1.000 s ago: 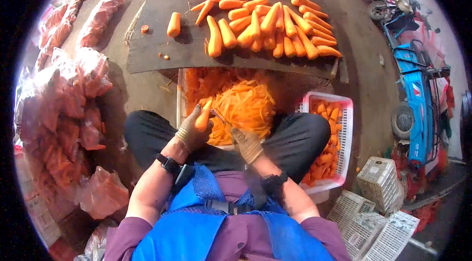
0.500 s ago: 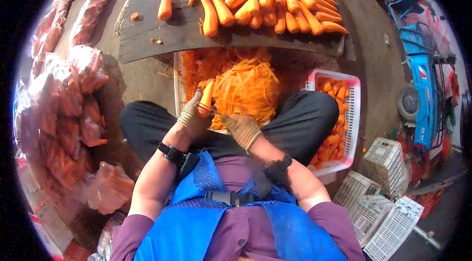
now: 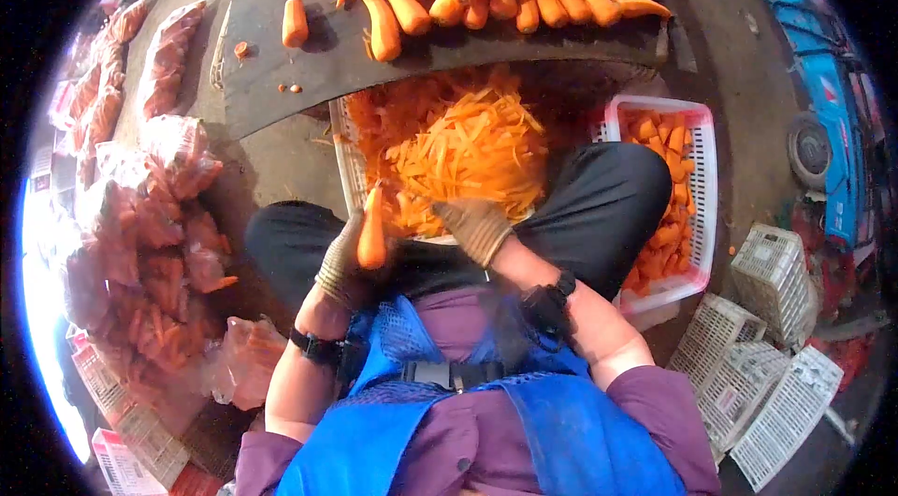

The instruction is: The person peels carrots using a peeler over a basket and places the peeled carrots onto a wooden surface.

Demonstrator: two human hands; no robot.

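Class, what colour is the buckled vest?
The vest is bright blue; it shows best in the head view.

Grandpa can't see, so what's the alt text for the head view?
A beige-gloved left hand holds a long orange carrot; the beige-gloved right hand is near a heap of thin orange strips. Whole orange carrots lie on a dark flat surface.

1 blue vehicle (image 3: pixel 825 122) stands far right — pale plastic crates (image 3: pixel 765 283) sit nearer.

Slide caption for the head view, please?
Left hand holds a carrot, right hand beside heaped orange strips; whole carrots lie beyond.
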